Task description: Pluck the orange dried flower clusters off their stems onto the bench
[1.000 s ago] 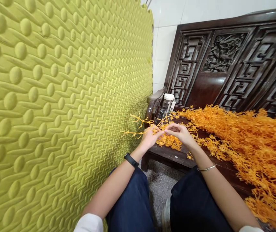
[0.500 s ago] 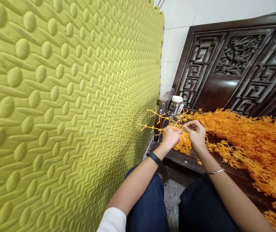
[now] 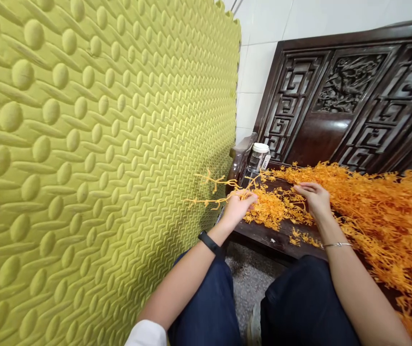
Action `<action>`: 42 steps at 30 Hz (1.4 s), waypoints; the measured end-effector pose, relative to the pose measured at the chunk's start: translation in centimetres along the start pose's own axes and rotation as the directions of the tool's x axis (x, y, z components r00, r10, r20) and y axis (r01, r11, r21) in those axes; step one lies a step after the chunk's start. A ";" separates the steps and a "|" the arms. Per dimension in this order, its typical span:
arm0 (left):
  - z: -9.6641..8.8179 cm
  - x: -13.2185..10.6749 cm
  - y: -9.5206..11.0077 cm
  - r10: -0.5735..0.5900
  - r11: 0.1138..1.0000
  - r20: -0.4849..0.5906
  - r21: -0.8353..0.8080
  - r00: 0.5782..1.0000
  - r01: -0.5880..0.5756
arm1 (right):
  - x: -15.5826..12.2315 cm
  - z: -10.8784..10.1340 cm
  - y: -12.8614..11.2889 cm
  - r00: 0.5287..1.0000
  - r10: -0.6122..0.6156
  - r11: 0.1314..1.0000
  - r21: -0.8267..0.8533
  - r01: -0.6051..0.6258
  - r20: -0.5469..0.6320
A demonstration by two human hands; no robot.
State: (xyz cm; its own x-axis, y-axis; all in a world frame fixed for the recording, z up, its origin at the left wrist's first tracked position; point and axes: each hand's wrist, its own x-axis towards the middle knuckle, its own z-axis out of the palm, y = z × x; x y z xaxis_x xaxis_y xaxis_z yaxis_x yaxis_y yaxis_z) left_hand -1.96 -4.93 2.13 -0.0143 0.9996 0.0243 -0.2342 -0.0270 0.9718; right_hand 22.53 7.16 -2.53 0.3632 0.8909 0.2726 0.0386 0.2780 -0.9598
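Left hand [image 3: 240, 209]: fingers clamped on one yellow sprig [image 3: 222, 181], at the bench's left end; long axis roughly left to right, forked tips pointing left. Right hand [image 3: 315, 198]: thumb and forefinger tips close together; cannot tell whether they grip anything. Orange heap [image 3: 268, 207]: on bench [image 3: 259, 238], between the hands. Orange bundle [image 3: 389, 221]: right. Jar [image 3: 257, 159]: far left, white lid.

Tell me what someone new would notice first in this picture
The yellow-green textured mat filling the left of the view would probably grab attention first. Next comes the big heap of orange sprigs on the dark carved bench at right. Near the centre, the left hand holds branching stems pointing toward the mat.
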 end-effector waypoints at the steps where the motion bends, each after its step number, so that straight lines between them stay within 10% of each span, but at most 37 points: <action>1: -0.4 0.1 0.1 0.011 1.000 -0.006 -0.003 1.000 -0.011 | -0.1 0.4 0.3 0.998 -0.020 0.999 -0.049 0.023 0.064; 10: -1.6 0.2 0.5 0.061 0.996 0.017 -0.062 0.998 -0.059 | -0.3 2.1 1.0 0.957 -0.087 0.918 -0.352 0.185 0.276; 15: -1.5 0.3 0.7 0.074 0.996 0.005 -0.059 0.997 -0.074 | -2.3 2.7 -1.5 0.941 -0.048 0.975 -0.189 0.116 0.334; 24: -1.0 0.7 0.3 0.092 0.995 -0.002 -0.045 0.996 -0.092 | -8.8 6.2 -7.1 0.654 -0.056 0.994 -0.022 0.111 0.754; 33: -1.1 0.6 0.1 0.143 0.989 0.046 0.035 0.989 -0.145 | -8.9 7.2 -7.0 0.751 -0.084 0.993 0.116 0.010 0.654; 42: 1.0 0.6 0.5 0.328 0.938 -0.314 0.000 0.891 -0.346 | -12.2 8.2 -8.0 0.835 -0.190 0.978 0.178 0.112 0.517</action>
State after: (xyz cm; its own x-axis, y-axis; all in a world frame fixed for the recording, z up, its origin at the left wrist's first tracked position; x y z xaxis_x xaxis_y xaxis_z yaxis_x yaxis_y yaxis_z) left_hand -1.08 -4.36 2.84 -0.3947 0.8791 0.2673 -0.2152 -0.3712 0.9032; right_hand 10.19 -2.97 2.39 -0.1855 0.8766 0.4440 -0.0870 0.4354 -0.8960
